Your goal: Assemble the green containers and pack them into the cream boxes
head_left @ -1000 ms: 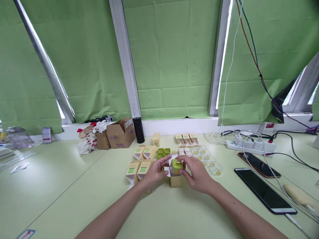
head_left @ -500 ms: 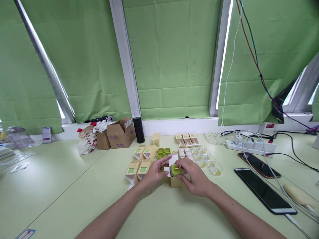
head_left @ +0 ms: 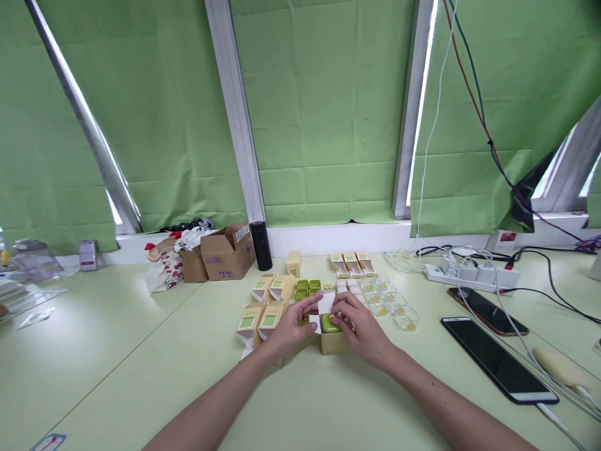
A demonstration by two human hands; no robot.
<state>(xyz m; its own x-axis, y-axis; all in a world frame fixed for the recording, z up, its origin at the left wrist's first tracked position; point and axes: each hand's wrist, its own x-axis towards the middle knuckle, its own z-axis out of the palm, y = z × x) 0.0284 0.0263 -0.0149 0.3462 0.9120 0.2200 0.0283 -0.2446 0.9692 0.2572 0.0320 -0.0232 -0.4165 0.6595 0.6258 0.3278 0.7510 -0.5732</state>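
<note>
A small kraft cardboard box stands upright in front of me with its white flaps up. A green square container sits in its mouth, its top level with the rim. My left hand steadies the box from the left, fingers and thumb at the white flaps. With fingertips bent together, my right hand grips the container's right side near a small pale knob or ring. More green square containers stand behind my left hand. White blocks and clear plastic cups with yellow centres lie beyond my right hand.
Open kraft boxes with green labels stand left of my hands. Three more small boxes lie at the back. A large carton and black cylinder stand back left. Phones and a power strip with cables lie right.
My right hand has pushed the green square container down into the small box and its fingers have shifted to the container's right side. My left hand has stayed at the flaps.
</note>
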